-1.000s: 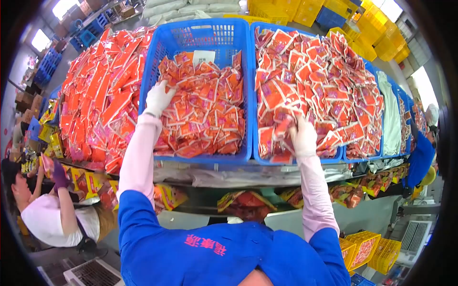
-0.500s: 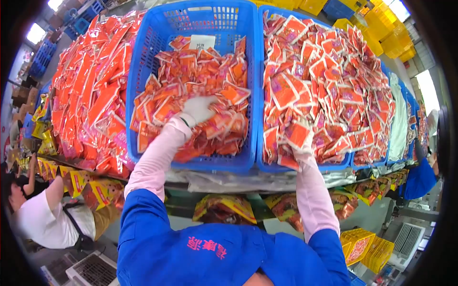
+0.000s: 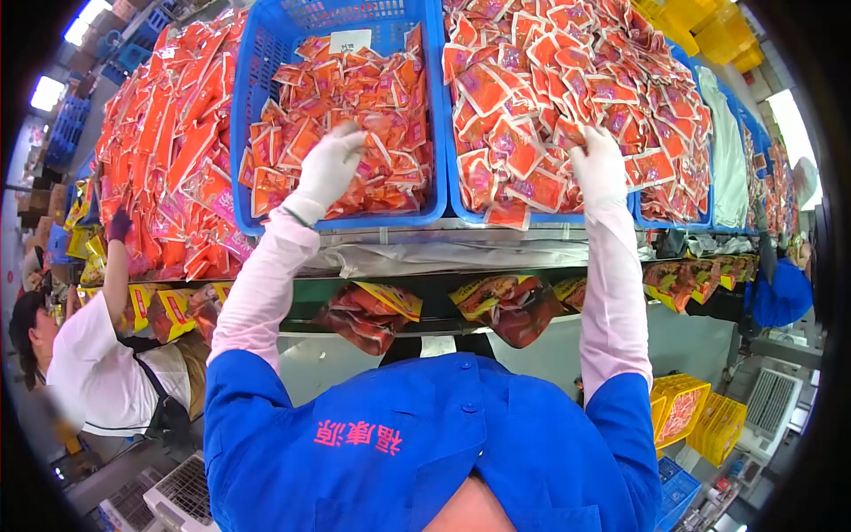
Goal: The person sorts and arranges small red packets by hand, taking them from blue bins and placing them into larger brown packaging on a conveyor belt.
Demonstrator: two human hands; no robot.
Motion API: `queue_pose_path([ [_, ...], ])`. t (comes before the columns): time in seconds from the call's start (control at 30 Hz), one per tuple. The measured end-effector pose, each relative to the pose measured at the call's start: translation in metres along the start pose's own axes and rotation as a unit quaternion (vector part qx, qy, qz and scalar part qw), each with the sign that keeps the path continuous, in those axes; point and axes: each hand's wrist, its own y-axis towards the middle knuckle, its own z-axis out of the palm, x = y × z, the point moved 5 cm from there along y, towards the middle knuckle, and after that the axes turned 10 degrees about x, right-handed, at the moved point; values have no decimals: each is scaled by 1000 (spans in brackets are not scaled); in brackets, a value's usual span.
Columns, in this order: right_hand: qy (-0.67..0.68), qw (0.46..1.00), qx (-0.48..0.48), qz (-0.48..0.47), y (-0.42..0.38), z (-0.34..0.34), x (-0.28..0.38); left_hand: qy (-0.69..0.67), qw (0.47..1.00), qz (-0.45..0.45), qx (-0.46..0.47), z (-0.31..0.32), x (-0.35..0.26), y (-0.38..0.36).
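My left hand (image 3: pixel 330 170), in a white glove, is over the blue basket (image 3: pixel 241 115) in front of me. Its fingers are blurred and bent just above the red-orange sachets (image 3: pixel 310 120), with one sachet (image 3: pixel 377 151) right beside the fingertips. In a matching glove, my right hand (image 3: pixel 603 168) reaches over the heaped basket on the right. Thumb and forefinger are apart, at the edge of a red sachet (image 3: pixel 567 133) on the pile. Small white-edged sachets (image 3: pixel 541 188) lie all around that hand.
Larger red packets (image 3: pixel 168 151) are heaped at left, where another person (image 3: pixel 97 363) reaches in. Below the baskets, a green conveyor (image 3: pixel 301 306) carries red-and-yellow bags (image 3: pixel 505 306). Yellow crates (image 3: pixel 683 412) stand at lower right, and a white label (image 3: pixel 350 41) lies in the middle basket.
The view has tilted, so the baskets appear higher. My left hand has drawn up off the sachets; my right hand has moved right and farther over its pile. The conveyor bags have shifted.
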Motion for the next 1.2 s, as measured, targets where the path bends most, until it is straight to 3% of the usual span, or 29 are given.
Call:
queue_pose_path([
  [0.07, 257, 952, 141, 87, -38, -22, 31, -310, 946, -95, -19, -10, -9, -8],
  [0.1, 307, 936, 172, 12, -53, -20, 53, -457, 878, -142, -16, -13, -31, -14],
  [0.13, 360, 907, 208, -59, -69, -17, 74, -467, 871, -152, 5, -12, -57, -19],
  [0.17, 323, 911, 199, -163, -87, -9, 96, -481, 862, -160, 29, -6, -84, -24],
  [0.2, 289, 902, 180, -265, -106, -1, 117, -475, 872, -113, 12, -3, -120, -29],
  [0.23, 250, 909, 168, -288, -125, 8, 133, -522, 842, -126, 44, 13, -146, -39],
  [0.3, 323, 890, 303, -110, -147, 4, 126, -630, 770, -105, 3, 22, -191, -54],
  [0.37, 294, 928, 199, -112, -172, 0, 80, -575, 810, -85, 79, 22, -209, -89],
  [0.4, 309, 916, 221, -126, -184, -3, 77, -426, 890, 56, 152, 20, -221, -103],
  [0.43, 267, 916, 258, -148, -195, 6, 80, -252, 923, 191, 217, 27, -233, -124],
  [0.47, 226, 913, 293, -173, -206, 16, 83, -147, 926, 216, 271, 42, -236, -144],
  [0.5, 124, 911, 336, -207, -216, 36, 89, -63, 943, 236, 225, 54, -233, -156],
  [0.53, 25, 896, 375, -237, -225, 61, 94, -37, 945, 233, 226, 72, -222, -167],
  [0.6, -220, 793, 521, -227, -232, 127, 112, 0, 952, 231, 200, 82, -207, -170],
  [0.63, -208, 778, 581, -118, -234, 175, 106, 8, 957, 232, 176, 78, -207, -169],
  [0.7, -186, 827, 524, -85, -244, 282, 77, 8, 953, 243, 179, 66, -211, -170],
  [0.73, -117, 811, 570, -57, -241, 288, 84, 1, 951, 248, 183, 71, -207, -177],
  [0.8, -114, 822, 558, -11, -235, 327, 74, -5, 951, 233, 202, 69, -194, -185],
  [0.83, -134, 785, 605, -8, -238, 316, 80, -1, 952, 229, 206, 53, -190, -183],
  [0.87, -133, 766, 623, -83, -237, 301, 92, -59, 965, 192, 166, 33, -181, -172],
  [0.9, -136, 745, 636, -151, -225, 231, 129, -119, 972, 160, 121, 14, -173, -156],
  [0.97, 6, 801, 554, -227, -189, 112, 166, -49, 996, 61, 50, -18, -135, -128],
  [1.0, 22, 871, 459, -172, -166, 78, 162, -1, 1000, 9, -8, -29, -112, -115],
  [1.03, 38, 925, 357, -121, -145, 55, 155, 62, 996, -34, -53, -37, -94, -100],
  [1.1, 26, 984, 119, -133, -99, 60, 112, 88, 992, -40, -84, -7, -41, -87],
  [1.17, -74, 992, 68, -81, -65, 110, 76, 162, 968, -125, 147, 39, 4, -73],
  [1.2, -106, 991, 53, -62, -50, 127, 62, 162, 967, -124, 151, 41, 3, -69],
])
